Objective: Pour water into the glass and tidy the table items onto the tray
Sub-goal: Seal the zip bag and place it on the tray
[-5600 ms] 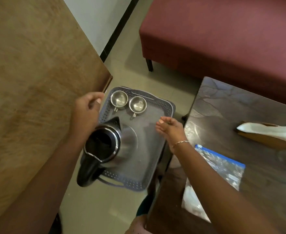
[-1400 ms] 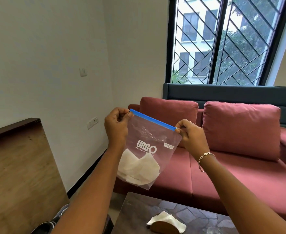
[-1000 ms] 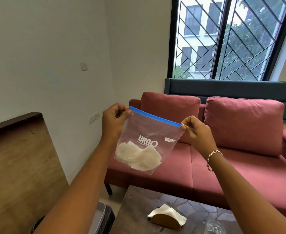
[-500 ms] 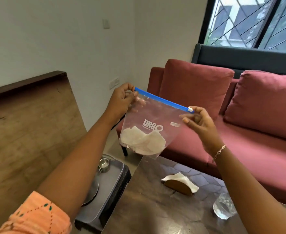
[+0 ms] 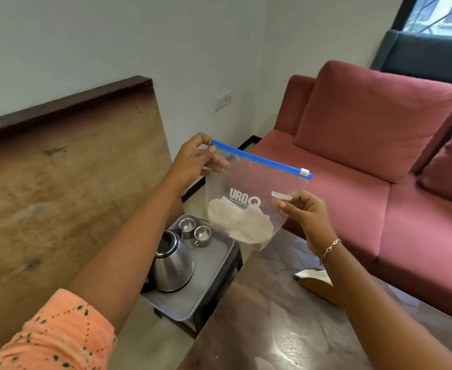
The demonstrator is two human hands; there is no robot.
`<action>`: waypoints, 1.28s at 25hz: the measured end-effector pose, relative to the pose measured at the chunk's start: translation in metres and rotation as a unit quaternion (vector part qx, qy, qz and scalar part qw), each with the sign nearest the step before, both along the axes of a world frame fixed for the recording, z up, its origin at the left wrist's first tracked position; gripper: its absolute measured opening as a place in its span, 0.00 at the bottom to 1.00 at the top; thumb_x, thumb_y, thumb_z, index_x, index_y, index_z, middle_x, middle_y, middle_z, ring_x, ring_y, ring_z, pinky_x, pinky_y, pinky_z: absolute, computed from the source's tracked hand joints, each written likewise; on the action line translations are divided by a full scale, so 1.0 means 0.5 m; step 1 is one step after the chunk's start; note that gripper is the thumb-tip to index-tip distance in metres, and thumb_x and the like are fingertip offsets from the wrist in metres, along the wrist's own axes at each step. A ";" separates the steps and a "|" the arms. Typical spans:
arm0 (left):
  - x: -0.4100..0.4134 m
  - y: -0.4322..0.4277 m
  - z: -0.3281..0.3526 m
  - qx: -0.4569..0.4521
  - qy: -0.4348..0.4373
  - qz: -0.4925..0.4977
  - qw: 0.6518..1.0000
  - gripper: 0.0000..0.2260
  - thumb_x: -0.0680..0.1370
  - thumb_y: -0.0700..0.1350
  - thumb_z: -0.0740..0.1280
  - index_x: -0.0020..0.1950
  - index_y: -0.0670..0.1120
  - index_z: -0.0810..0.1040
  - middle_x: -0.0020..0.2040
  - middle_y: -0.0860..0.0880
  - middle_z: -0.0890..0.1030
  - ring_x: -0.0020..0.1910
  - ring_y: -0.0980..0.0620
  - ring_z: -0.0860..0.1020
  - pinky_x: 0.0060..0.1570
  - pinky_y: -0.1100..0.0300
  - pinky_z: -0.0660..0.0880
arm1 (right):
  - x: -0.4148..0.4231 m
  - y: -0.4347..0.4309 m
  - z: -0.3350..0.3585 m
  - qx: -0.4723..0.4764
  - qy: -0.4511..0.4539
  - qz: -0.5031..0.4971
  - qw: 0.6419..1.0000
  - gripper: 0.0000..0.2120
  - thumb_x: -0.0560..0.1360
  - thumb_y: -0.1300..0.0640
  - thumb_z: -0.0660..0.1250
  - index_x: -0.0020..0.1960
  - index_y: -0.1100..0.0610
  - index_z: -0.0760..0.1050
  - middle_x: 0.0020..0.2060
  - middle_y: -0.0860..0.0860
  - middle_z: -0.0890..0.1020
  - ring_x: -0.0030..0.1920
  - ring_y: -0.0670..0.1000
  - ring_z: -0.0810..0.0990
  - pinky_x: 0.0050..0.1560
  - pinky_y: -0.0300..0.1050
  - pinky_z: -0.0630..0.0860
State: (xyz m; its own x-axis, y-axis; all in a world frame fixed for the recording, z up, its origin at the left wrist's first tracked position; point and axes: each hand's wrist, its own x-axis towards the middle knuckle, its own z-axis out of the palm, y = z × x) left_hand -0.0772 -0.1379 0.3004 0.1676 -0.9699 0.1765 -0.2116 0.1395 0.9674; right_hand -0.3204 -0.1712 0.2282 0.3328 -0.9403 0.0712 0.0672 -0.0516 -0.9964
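Observation:
I hold a clear zip bag [image 5: 249,193] with a blue zip strip and white tissues inside, up in the air above the tray's far end. My left hand [image 5: 197,161] pinches its top left corner. My right hand [image 5: 303,209] pinches its right edge, below the white slider. The grey tray [image 5: 214,265] sits on a dark stool to the left of the table. On the tray stand a steel kettle [image 5: 171,265] and two small steel cups [image 5: 195,232]. No glass is in view.
A dark marbled table [image 5: 273,316] fills the lower right, with a wooden tissue holder [image 5: 315,283] on it, partly behind my right arm. A red sofa [image 5: 379,156] stands behind it. A wooden board [image 5: 59,196] leans at the left.
The view has tilted down, so the tray, kettle and cups show. My right hand left the zip slider and now pinches the bag's right edge lower down. The bag has come lower.

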 end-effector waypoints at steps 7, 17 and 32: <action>0.166 -0.026 -0.121 0.120 -0.060 0.026 0.991 0.08 0.81 0.40 0.57 0.43 0.50 0.69 0.39 0.55 0.81 0.40 0.55 0.75 0.33 0.65 0.71 | 0.155 -0.046 -0.118 -0.032 0.176 -0.015 0.984 0.10 0.73 0.62 0.66 0.39 0.50 0.70 0.35 0.50 0.77 0.37 0.49 0.72 0.42 0.43 0.71; 0.348 -0.113 -0.326 0.240 -0.003 0.017 0.971 0.08 0.81 0.40 0.57 0.44 0.50 0.67 0.45 0.43 0.78 0.36 0.60 0.82 0.31 0.65 0.78 | 0.358 -0.102 -0.314 0.002 0.336 -0.009 0.942 0.09 0.75 0.58 0.64 0.53 0.61 0.71 0.43 0.55 0.80 0.46 0.57 0.79 0.49 0.52 0.76; 0.435 -0.185 -0.396 0.251 -0.042 0.004 0.967 0.08 0.81 0.41 0.56 0.43 0.51 0.68 0.43 0.50 0.81 0.44 0.54 0.80 0.38 0.57 0.76 | 0.436 -0.155 -0.401 0.024 0.347 -0.013 0.938 0.12 0.76 0.56 0.63 0.56 0.61 0.71 0.39 0.54 0.79 0.42 0.58 0.79 0.44 0.53 0.77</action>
